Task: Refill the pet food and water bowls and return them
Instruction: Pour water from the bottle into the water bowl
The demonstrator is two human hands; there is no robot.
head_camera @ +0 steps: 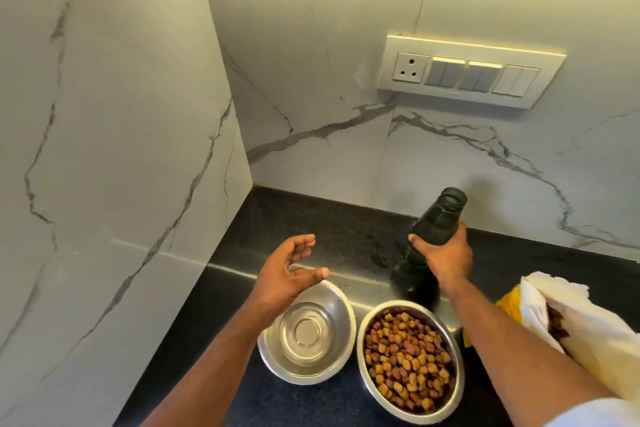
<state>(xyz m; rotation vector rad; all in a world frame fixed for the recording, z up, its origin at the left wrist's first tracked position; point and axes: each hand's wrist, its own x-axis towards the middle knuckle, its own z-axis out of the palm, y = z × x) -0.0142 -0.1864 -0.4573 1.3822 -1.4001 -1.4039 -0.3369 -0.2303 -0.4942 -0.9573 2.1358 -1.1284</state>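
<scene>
Two steel bowls stand side by side on the black counter (311,229). The left bowl (337,315) holds clear water. The right bowl (410,362) is full of brown and tan kibble. My right hand (446,255) grips a dark green bottle (433,229) around its middle; the bottle is upright, uncapped, with its base on the counter behind the kibble bowl. My left hand (287,276) hovers open above the far rim of the water bowl, palm turned right, holding nothing.
An open white and yellow pet food bag (571,319) lies at the right edge, kibble showing inside. Marble walls close the corner on the left and behind. A switch panel (467,73) sits on the back wall. Water drops wet the counter near the bottle.
</scene>
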